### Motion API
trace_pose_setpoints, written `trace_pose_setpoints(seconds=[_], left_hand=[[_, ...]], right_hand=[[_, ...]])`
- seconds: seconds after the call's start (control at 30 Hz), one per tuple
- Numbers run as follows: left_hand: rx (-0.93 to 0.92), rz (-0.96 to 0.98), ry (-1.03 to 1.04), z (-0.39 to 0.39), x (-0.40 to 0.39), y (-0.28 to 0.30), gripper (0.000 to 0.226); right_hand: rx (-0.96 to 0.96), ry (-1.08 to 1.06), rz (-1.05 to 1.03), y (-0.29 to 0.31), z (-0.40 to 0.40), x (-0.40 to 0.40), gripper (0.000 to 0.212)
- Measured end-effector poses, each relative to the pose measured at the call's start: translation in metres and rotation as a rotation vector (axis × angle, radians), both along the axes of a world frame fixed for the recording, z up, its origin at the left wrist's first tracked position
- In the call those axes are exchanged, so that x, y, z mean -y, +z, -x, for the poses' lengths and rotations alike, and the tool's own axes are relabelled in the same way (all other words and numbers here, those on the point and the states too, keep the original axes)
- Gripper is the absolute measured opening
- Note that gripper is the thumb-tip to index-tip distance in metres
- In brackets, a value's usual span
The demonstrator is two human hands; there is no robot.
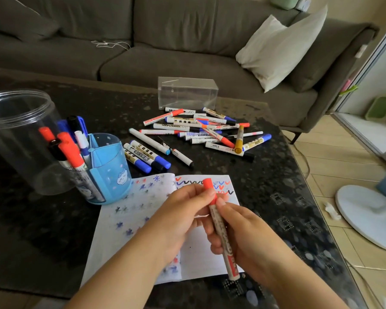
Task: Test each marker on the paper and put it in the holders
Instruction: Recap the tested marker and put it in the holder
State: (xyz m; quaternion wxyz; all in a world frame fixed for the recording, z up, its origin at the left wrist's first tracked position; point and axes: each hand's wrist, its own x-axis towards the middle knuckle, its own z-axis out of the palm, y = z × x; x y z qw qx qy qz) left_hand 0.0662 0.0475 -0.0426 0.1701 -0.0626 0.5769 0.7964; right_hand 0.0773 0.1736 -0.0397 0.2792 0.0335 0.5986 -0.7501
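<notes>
Far left of the hands, a clear jar [18, 134] and a blue holder [108, 172] stand on the desk [42, 230], the holder's near compartment already carrying red, black and blue markers. Beneath both hands lies the paper [201, 248], marked with stars and ticks. The left hand [181, 217] pinches the red cap [210, 189] of a marker [221, 233]; the right hand [243, 233] curls round its white barrel, so the two hands meet on it. The marker looks light, stiff and smooth. Judged from this, gripping the barrel mid-length and pulling the cap straight should free it without slipping. Beyond the hands, a pile of loose markers [201, 130] sits before a clear box [187, 92].
</notes>
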Motion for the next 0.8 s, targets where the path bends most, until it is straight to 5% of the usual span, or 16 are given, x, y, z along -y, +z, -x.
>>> trace_pose_setpoints(seconds=[0.2,0.37,0.8], left_hand=[[-0.068,-0.321,-0.065,-0.002,-0.002,0.009,0.035],[-0.084,-0.331,-0.029,-0.006,-0.006,0.015,0.025],[0.091,-0.079,0.321,0.004,-0.018,-0.008,0.02]], right_hand=[[0.111,0.056,0.313,0.009,0.001,-0.005,0.036],[0.11,0.078,0.458,0.01,-0.002,-0.005,0.036],[-0.627,-0.091,-0.847,-0.007,-0.001,0.012,0.038]])
